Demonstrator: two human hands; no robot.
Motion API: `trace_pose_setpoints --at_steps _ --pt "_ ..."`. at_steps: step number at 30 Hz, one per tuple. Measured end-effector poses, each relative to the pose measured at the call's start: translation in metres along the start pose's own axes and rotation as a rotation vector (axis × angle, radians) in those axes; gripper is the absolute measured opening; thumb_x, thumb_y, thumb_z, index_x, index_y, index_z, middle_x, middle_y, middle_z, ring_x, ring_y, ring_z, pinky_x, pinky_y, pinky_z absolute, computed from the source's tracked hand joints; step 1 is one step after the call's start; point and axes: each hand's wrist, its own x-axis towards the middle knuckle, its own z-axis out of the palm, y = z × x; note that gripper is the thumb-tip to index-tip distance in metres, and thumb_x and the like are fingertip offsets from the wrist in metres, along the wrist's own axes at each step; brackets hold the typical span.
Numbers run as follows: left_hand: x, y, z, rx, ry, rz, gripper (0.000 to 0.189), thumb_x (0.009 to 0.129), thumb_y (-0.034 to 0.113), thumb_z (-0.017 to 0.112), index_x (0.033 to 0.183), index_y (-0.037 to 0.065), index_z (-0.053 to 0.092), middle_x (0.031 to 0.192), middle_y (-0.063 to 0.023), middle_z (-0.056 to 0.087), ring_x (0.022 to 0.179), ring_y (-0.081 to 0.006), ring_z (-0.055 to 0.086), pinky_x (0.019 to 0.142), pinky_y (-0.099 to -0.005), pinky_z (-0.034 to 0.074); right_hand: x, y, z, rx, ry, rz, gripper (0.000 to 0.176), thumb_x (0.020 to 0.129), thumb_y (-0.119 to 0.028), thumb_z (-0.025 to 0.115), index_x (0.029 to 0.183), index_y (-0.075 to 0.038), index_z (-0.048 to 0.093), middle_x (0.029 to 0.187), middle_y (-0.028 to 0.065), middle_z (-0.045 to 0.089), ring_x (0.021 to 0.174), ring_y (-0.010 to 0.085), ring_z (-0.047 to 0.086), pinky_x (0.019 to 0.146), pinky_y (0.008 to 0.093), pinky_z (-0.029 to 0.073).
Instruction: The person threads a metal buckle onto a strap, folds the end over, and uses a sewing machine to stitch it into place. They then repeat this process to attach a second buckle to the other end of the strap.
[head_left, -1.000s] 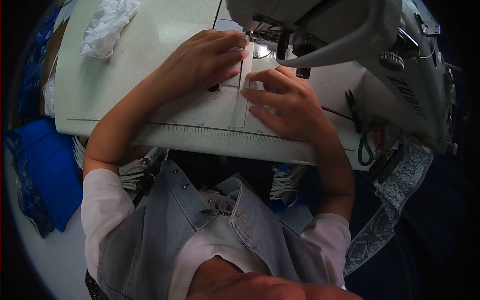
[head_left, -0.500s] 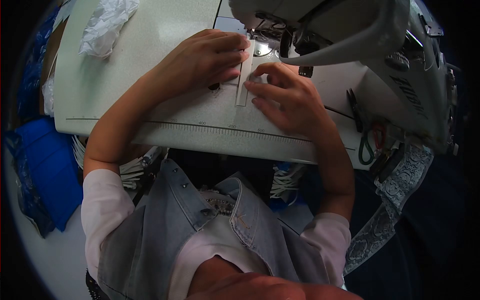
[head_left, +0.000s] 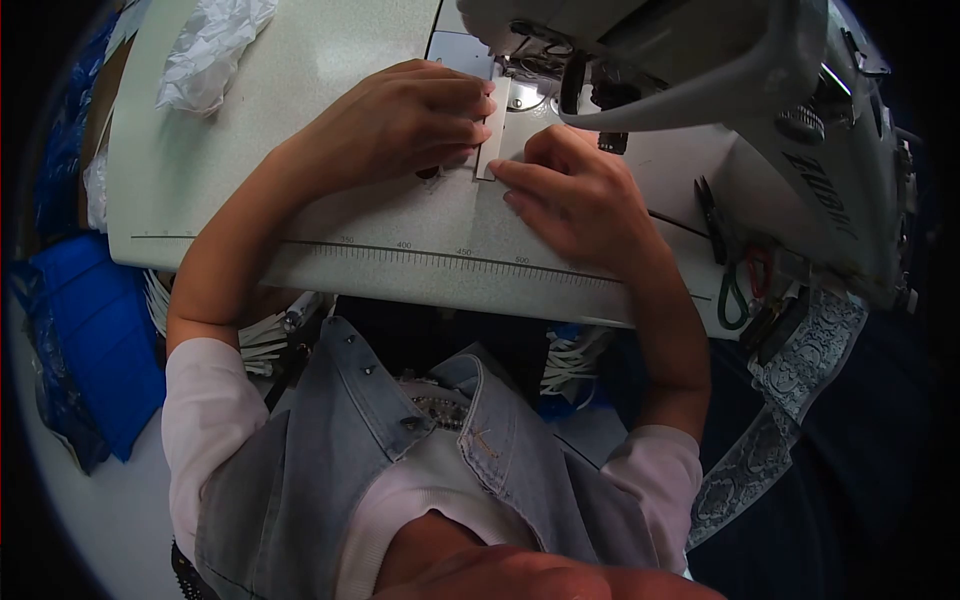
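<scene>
A narrow white fabric strip (head_left: 494,130) lies on the sewing table (head_left: 300,180), running up under the presser foot of the grey sewing machine (head_left: 700,70). My left hand (head_left: 400,120) rests flat on the strip's left side, fingertips pressing its edge near the needle. My right hand (head_left: 570,195) presses on the strip's right side, fingers spread over its lower end. Only a short length of strip shows between the two hands.
A ruler scale (head_left: 440,255) is printed along the table's front edge. Crumpled white plastic (head_left: 210,50) lies at the far left. Blue fabric (head_left: 90,340) hangs at left, patterned lace trim (head_left: 780,400) at right, white strips (head_left: 265,335) below the table.
The strip has fed upward under the machine, so less of it shows below the hands. Both hands have followed it toward the needle.
</scene>
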Motion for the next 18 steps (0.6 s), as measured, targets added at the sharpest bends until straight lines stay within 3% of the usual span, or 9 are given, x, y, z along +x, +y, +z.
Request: trace_pose_setpoints --at_steps 5,8,10,14,16,18 --pt "0.000 0.000 0.001 -0.003 0.048 -0.019 0.029 0.077 0.013 0.071 0.106 0.011 0.065 0.111 -0.0101 0.060 0.099 -0.0286 0.060 0.082 -0.0390 0.050 -0.001 0.001 0.002 0.019 0.008 0.075 0.023 0.074 -0.015 0.070 0.097 -0.014 0.068 0.080 0.0029 0.055 0.075 0.0213 0.054 0.067 0.0350 0.042" --pt "0.000 0.001 0.001 0.043 0.061 0.009 0.029 0.077 0.013 0.072 0.106 0.011 0.065 0.114 -0.0114 0.059 0.097 -0.0296 0.060 0.082 -0.0399 0.050 0.000 0.003 -0.001 -0.013 0.008 0.005 0.025 0.075 -0.012 0.069 0.100 -0.008 0.070 0.080 0.0058 0.054 0.065 0.0177 0.055 0.058 0.0302 0.047" --pt "0.001 0.004 0.001 0.090 0.069 0.001 0.015 0.080 0.016 0.067 0.093 0.009 0.067 0.108 -0.0044 0.061 0.110 -0.0214 0.058 0.091 -0.0358 0.048 -0.002 0.006 -0.001 0.071 0.005 0.022 0.025 0.075 -0.009 0.069 0.101 -0.008 0.070 0.080 0.0057 0.056 0.063 0.0168 0.058 0.057 0.0288 0.047" --pt "0.000 0.005 -0.003 0.089 -0.007 0.082 0.011 0.080 0.018 0.067 0.088 0.011 0.068 0.106 -0.0038 0.062 0.109 -0.0204 0.058 0.091 -0.0349 0.048 -0.004 0.013 -0.002 0.140 0.059 0.070 0.025 0.076 -0.006 0.069 0.100 -0.008 0.070 0.079 0.0055 0.059 0.062 0.0162 0.059 0.055 0.0282 0.048" --pt "0.001 0.009 -0.003 0.052 -0.006 0.088 0.009 0.079 0.020 0.067 0.084 0.012 0.068 0.103 -0.0034 0.063 0.108 -0.0199 0.058 0.090 -0.0343 0.048 -0.005 0.014 -0.002 0.109 0.095 0.095 0.017 0.073 -0.008 0.069 0.089 -0.010 0.068 0.072 0.0055 0.054 0.064 0.0236 0.054 0.057 0.0350 0.042" --pt "0.001 0.008 -0.004 0.035 -0.007 0.092 0.013 0.077 0.016 0.070 0.089 0.012 0.068 0.105 -0.0039 0.064 0.104 -0.0237 0.060 0.084 -0.0365 0.050 -0.003 0.013 -0.006 0.062 0.052 0.074 0.019 0.075 -0.007 0.069 0.094 -0.009 0.069 0.075 0.0046 0.057 0.063 0.0191 0.057 0.056 0.0315 0.045"
